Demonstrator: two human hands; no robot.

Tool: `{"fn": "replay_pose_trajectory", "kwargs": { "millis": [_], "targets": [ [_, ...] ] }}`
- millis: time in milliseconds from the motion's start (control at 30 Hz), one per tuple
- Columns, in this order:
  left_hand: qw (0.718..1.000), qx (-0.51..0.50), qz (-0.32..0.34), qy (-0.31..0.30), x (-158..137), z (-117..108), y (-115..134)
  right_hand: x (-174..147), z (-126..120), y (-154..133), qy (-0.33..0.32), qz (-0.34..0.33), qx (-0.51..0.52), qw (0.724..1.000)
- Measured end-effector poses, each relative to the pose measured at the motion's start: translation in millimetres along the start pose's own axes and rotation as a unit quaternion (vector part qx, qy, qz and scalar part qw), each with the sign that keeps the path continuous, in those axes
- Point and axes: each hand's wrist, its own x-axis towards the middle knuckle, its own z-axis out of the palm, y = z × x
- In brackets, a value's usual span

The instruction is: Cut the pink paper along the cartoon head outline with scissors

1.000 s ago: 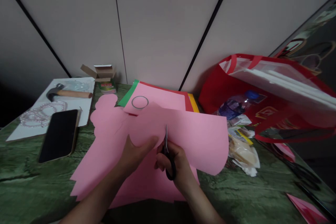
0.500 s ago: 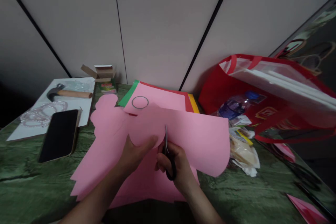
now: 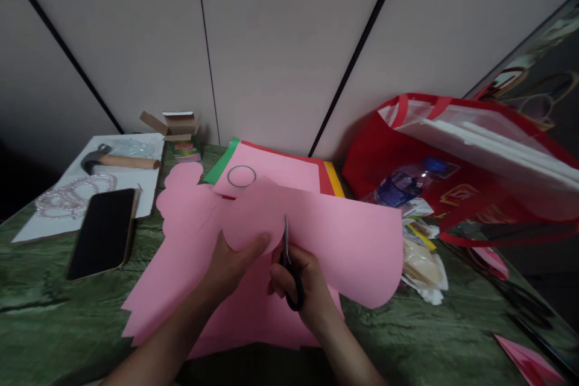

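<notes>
My left hand [image 3: 235, 262] grips a sheet of pink paper [image 3: 344, 241], thumb on top and the other fingers hidden beneath it. In my right hand [image 3: 301, 280] is a pair of scissors [image 3: 294, 289] with black handles, its blades pointing away from me into the paper. A curved cut edge runs from near my left thumb to the blades. The sheet's right part hangs out to the right with a rounded corner. More pink paper [image 3: 190, 217], with a scalloped outline at the upper left, lies under both hands.
A black phone [image 3: 104, 232], a hammer [image 3: 126, 161] and a beaded strand [image 3: 75, 193] lie at left, near a small open box [image 3: 184, 142]. Coloured sheets [image 3: 280, 163] bearing a dark ring [image 3: 241, 176] are behind. A red bag [image 3: 371, 151], bottle [image 3: 402, 184] and wrappers [image 3: 423, 262] stand at right.
The right part of the pink sheet has swung slightly further right and down. Both hands and the scissors stay in nearly the same place.
</notes>
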Motion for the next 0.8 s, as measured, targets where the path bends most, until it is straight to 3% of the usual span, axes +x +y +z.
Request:
{"fn": "replay_pose_trajectory", "kwargs": {
  "millis": [233,800],
  "targets": [
    [0.999,-0.027,0.017,-0.023,1.9,-1.3,-3.7,-0.7,0.9,-2.4,-0.001,0.008,0.003,1.0],
    [1.0,-0.013,0.017,-0.009,1.7,-3.9,-5.2,-1.5,0.5,-2.9,-0.001,0.022,-0.004,1.0]
  ]
}}
